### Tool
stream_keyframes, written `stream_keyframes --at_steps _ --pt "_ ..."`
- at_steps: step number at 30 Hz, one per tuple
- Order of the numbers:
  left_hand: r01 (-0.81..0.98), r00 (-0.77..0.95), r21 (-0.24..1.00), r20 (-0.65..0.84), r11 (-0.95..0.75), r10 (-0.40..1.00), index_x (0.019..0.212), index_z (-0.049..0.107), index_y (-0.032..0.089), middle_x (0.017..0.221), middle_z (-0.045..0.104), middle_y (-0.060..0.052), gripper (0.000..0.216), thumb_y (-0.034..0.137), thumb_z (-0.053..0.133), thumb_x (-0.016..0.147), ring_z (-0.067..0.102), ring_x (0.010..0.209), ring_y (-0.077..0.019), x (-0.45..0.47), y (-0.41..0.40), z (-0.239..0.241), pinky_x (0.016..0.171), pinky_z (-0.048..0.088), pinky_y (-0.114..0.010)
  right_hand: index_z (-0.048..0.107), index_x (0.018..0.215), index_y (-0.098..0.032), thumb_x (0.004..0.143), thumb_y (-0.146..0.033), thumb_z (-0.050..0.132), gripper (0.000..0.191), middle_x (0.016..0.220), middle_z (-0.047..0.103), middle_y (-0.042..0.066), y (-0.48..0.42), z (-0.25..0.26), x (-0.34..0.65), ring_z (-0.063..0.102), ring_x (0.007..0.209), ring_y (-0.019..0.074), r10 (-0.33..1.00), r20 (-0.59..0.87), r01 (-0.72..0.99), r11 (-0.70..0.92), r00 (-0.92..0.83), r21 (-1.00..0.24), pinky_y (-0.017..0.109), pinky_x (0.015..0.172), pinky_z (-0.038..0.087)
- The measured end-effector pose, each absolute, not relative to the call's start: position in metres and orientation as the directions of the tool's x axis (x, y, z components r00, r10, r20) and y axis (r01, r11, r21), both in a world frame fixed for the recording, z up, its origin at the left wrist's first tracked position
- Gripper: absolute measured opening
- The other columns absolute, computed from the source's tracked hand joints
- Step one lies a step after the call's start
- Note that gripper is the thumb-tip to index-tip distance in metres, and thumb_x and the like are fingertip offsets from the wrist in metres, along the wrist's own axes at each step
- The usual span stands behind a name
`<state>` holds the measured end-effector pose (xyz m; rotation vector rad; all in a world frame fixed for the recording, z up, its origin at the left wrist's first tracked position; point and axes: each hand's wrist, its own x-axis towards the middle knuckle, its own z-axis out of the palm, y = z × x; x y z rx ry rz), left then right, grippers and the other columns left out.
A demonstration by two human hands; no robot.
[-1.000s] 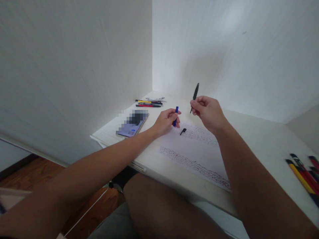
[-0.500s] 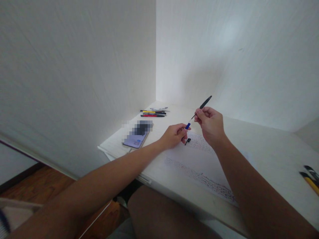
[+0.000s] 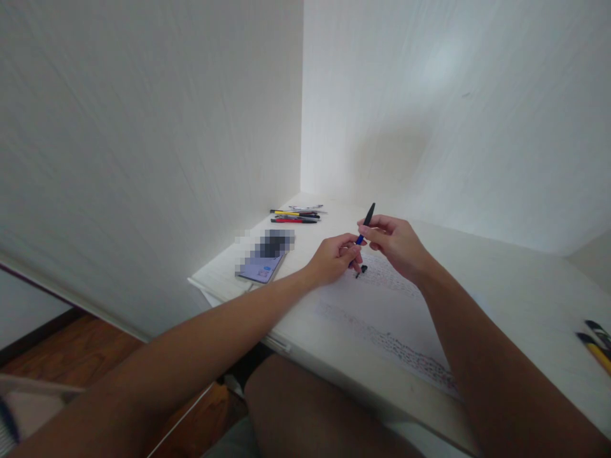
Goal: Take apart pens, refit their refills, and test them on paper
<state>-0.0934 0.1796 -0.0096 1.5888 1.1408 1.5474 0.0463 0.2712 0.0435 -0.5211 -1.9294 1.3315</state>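
My left hand is closed around the blue barrel of a pen, above a sheet of paper. From the upper right, my right hand pinches the pen's black upper part between thumb and fingers. The blue and black parts are in line, and my fingers hide where they meet. A small black piece shows just below my left fingers; whether it touches them I cannot tell. Underneath lies the paper, covered with rows of small dark and reddish writing.
Several pens lie in a group near the wall corner. A phone rests at the table's left edge, its screen partly blurred out. At the far right are more pens. White walls close off the table's back and left.
My right hand has moved down and left, bringing the black part onto the blue barrel. The thin refill that showed between them is now out of sight. My left hand stays nearly in place.
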Motion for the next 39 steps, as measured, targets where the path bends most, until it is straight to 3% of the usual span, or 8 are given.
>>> stream_keyframes --at_steps 3,11,22,33,39 --pt "0.12 -0.064 0.9 0.428 -0.418 0.902 0.109 0.058 0.011 0.074 0.064 -0.002 0.02 0.024 0.052 0.096 0.067 0.06 -0.0107 -0.093 0.18 -0.012 0.059 0.052 -0.023 0.075 0.1 -0.019 0.079 -0.044 0.08 0.033 0.087 0.065 0.006 0.272 0.047 0.048 0.05 0.067 0.014 0.701 0.333 -0.101 0.352 -0.631 -0.931 0.029 0.054 0.036" --pt "0.127 -0.041 0.91 0.402 -0.394 0.915 0.109 0.06 0.011 0.072 0.065 -0.002 0.019 0.023 0.051 0.097 0.066 0.059 -0.0098 -0.094 0.181 -0.015 0.056 0.051 -0.021 0.073 0.089 -0.02 0.08 -0.042 0.078 0.024 0.089 0.063 0.007 0.268 0.053 0.045 0.044 0.06 0.0111 0.768 0.36 -0.269 0.25 -0.53 -0.93 0.028 0.048 0.029" --pt "0.125 -0.041 0.924 0.368 -0.361 0.929 0.108 0.06 0.012 0.075 0.066 -0.003 0.017 0.021 0.05 0.098 0.068 0.061 -0.0101 -0.094 0.18 -0.013 0.057 0.051 -0.021 0.071 0.077 -0.017 0.079 -0.039 0.078 0.023 0.073 0.059 0.005 0.27 0.054 0.049 0.045 0.059 0.0118 0.747 0.351 -0.213 0.279 -0.564 -0.936 0.029 0.051 0.033" --pt "0.036 0.146 0.936 0.342 -0.35 0.928 0.103 0.058 0.01 0.072 0.069 -0.006 0.017 0.019 0.044 0.099 0.065 0.061 -0.01 -0.1 0.185 -0.015 0.059 0.049 -0.022 0.076 0.089 -0.016 0.076 -0.036 0.081 0.024 0.094 0.066 0.008 0.276 0.049 0.058 0.048 0.068 0.0117 0.695 0.19 -0.201 0.066 -0.693 -0.977 0.028 0.064 0.045" --pt "-0.006 0.087 0.961 0.277 -0.278 0.957 0.099 0.061 0.009 0.072 0.07 -0.007 0.014 0.022 0.057 0.094 0.067 0.061 -0.0112 -0.102 0.182 -0.011 0.061 0.051 -0.024 0.075 0.083 -0.017 0.074 -0.045 0.082 0.031 0.085 0.065 0.007 0.274 0.046 0.052 0.047 0.065 0.0123 0.707 0.268 -0.172 0.206 -0.654 -0.963 0.028 0.057 0.04"
